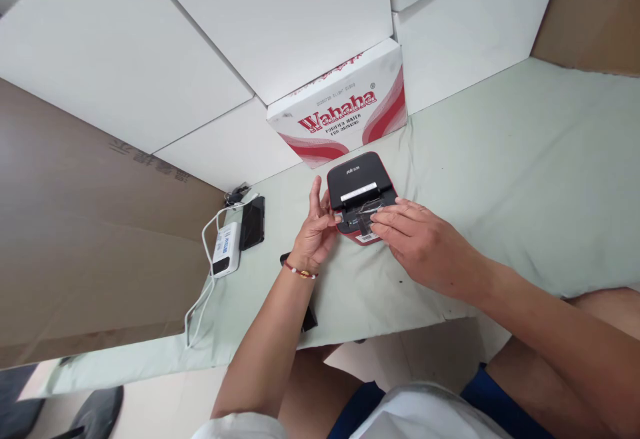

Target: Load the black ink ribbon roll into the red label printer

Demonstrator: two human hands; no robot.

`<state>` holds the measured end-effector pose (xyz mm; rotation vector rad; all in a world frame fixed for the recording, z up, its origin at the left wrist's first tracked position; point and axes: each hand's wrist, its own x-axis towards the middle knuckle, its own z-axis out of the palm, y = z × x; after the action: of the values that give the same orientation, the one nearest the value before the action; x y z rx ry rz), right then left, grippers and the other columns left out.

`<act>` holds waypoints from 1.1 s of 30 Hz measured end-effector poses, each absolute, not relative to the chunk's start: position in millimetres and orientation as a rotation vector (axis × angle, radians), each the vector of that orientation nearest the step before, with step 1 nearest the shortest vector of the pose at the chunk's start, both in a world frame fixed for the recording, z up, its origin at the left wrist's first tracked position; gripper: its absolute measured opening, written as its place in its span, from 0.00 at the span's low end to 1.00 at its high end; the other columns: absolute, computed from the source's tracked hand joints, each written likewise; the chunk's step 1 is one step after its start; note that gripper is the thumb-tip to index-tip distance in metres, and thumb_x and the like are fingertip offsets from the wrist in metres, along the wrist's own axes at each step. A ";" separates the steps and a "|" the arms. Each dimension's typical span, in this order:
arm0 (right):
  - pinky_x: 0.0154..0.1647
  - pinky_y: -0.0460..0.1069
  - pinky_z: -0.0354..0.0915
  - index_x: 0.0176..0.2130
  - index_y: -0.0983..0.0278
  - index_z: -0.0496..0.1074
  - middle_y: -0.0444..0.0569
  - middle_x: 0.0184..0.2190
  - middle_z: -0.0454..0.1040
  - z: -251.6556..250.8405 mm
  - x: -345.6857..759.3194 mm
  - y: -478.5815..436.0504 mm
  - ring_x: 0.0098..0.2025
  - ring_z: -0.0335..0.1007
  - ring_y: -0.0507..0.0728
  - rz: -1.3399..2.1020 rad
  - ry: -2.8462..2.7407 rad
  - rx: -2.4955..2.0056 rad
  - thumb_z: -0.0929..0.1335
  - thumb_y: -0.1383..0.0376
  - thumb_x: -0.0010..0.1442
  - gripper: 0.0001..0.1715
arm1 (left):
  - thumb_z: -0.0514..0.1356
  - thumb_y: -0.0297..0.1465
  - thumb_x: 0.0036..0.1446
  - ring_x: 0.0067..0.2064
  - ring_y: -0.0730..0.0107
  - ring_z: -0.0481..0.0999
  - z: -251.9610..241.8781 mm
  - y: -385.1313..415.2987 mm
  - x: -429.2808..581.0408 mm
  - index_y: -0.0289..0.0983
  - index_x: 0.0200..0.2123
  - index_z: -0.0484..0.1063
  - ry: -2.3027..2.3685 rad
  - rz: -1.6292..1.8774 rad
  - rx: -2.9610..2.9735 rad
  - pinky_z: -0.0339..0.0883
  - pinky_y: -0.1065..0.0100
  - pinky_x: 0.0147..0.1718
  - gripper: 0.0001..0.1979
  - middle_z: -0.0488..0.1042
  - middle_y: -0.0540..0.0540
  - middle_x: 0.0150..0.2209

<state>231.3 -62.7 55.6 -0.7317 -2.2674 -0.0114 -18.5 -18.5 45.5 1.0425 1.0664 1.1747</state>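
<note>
A small black label printer [356, 176] with a red lower body sits on the cloth-covered table in front of me. A white strip [359, 192] crosses the front edge of its black lid. My left hand [319, 229] grips its left front side, thumb on the top near a small button and index finger raised. My right hand [413, 236] leans over the right front, its fingertips closed at a shiny clear film [370, 210] on top of the printer. The right thumb is hidden. A white barcode label [369, 238] shows on the printer's front edge.
Behind the printer stands a red-and-white Wahaha box [345, 109] against white panels. To the left lie a white power bank [226, 249] with a white cable [204, 242] and a black phone [253, 224]. A dark object [310, 319] lies partly under my left forearm. Cardboard [100, 239] walls the left.
</note>
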 end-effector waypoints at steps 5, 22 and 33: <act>0.68 0.63 0.67 0.53 0.72 0.76 0.58 0.54 0.80 56.8 230.6 -61.4 0.57 0.75 0.63 0.027 -2.263 -0.715 0.63 0.78 0.65 0.20 | 0.69 0.30 0.47 0.73 0.61 0.57 33.8 -23.1 -20.6 0.64 0.72 0.47 1.109 1.166 1.089 0.61 0.59 0.67 0.54 0.57 0.51 0.72; 0.67 0.64 0.66 0.54 0.72 0.76 0.61 0.55 0.79 49.3 229.8 -59.8 0.59 0.72 0.64 0.013 -2.234 -0.716 0.64 0.77 0.65 0.21 | 0.58 0.28 0.60 0.46 0.56 0.81 123.1 30.3 36.9 0.41 0.49 0.80 1.743 -0.168 2.454 0.72 0.61 0.46 0.16 0.83 0.43 0.46; 0.64 0.63 0.68 0.47 0.69 0.80 0.58 0.49 0.82 60.1 241.9 -56.0 0.56 0.74 0.62 0.002 -2.182 -0.687 0.64 0.77 0.64 0.17 | 0.65 0.33 0.53 0.40 0.53 0.80 112.4 52.1 44.1 0.39 0.41 0.80 1.802 -0.287 2.491 0.71 0.62 0.39 0.11 0.83 0.39 0.39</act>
<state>241.9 -56.0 60.1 -0.6872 -2.1820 0.0019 44.1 52.1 112.4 2.4905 1.8022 -0.2874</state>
